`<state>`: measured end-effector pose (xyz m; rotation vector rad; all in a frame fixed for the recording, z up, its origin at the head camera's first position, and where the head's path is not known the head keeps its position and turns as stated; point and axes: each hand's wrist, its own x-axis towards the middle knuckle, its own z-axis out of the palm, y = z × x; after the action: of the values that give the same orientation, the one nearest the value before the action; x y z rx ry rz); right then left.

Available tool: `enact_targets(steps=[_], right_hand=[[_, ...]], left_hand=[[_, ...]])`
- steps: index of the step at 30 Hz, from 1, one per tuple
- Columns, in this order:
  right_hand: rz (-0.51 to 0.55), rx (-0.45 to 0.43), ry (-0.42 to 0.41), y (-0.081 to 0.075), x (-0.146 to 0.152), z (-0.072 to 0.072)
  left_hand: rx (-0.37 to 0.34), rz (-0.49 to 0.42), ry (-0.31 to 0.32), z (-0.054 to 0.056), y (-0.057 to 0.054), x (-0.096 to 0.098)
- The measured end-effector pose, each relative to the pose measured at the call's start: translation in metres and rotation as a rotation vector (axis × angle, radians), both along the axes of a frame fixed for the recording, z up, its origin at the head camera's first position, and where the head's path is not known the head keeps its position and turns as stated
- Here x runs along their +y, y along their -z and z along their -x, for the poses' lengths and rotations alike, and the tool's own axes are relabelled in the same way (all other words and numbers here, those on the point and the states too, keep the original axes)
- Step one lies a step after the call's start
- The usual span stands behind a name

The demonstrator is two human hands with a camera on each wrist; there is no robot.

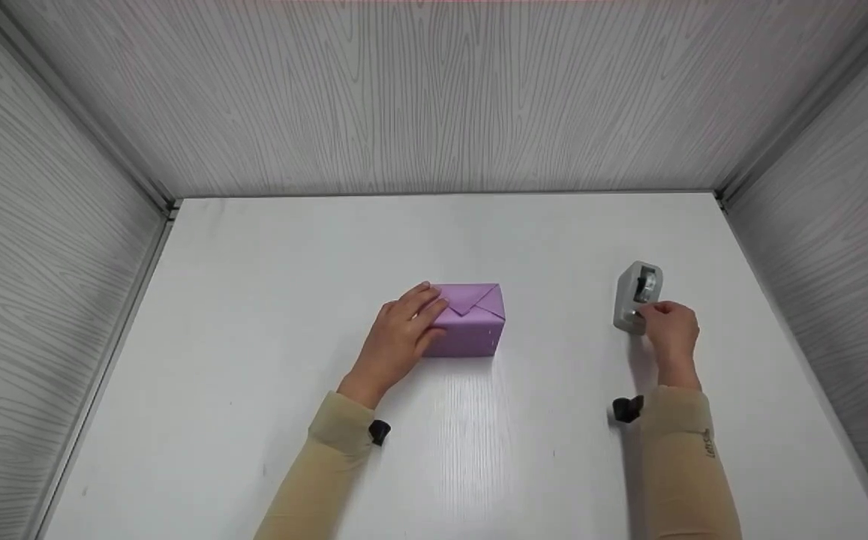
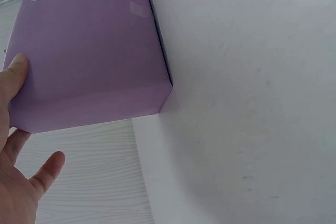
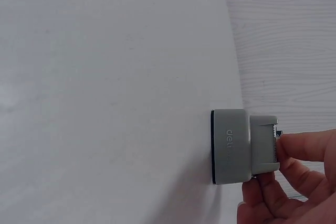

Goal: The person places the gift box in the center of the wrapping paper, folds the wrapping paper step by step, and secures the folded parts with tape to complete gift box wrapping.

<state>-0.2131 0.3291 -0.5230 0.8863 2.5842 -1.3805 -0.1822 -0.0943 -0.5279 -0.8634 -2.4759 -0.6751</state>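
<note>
A box wrapped in purple paper [image 1: 471,339] sits near the middle of the table, with a triangular folded flap on top. Over its left end lies my left hand [image 1: 396,334], holding it with fingers on the top and the thumb on the near side; the left wrist view shows the thumb [image 2: 18,72] against the purple paper. At the right, my right hand [image 1: 671,330] is at the cutter end of a grey tape dispenser [image 1: 626,300]. Thumb and forefinger pinch the tape end at the toothed edge, while other fingers touch the dispenser's side [image 3: 231,148]. The tape itself barely shows.
The white table [image 1: 253,300] is bounded by grey wood-grain panels [image 1: 434,97] at the back and both sides. Bits of clear tape [image 2: 138,9] show on the box's paper. A small black wrist camera [image 1: 627,409] sits by each sleeve cuff.
</note>
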Motion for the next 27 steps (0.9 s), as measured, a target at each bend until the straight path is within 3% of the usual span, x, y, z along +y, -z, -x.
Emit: enact_targets(steps=[9, 20, 27], right_hand=[[0.158, -0.043, 0.054, -0.003, 0.002, 0.000], [0.467, -0.008, 0.234, -0.003, -0.004, -0.004], [0.523, 0.016, 0.267, 0.001, -0.003, -0.011]], left_hand=[[0.003, -0.002, 0.000, -0.001, 0.000, -0.001], [-0.023, 0.001, -0.002, -0.001, -0.001, 0.000], [-0.022, 0.007, -0.009, -0.001, 0.000, 0.000]])
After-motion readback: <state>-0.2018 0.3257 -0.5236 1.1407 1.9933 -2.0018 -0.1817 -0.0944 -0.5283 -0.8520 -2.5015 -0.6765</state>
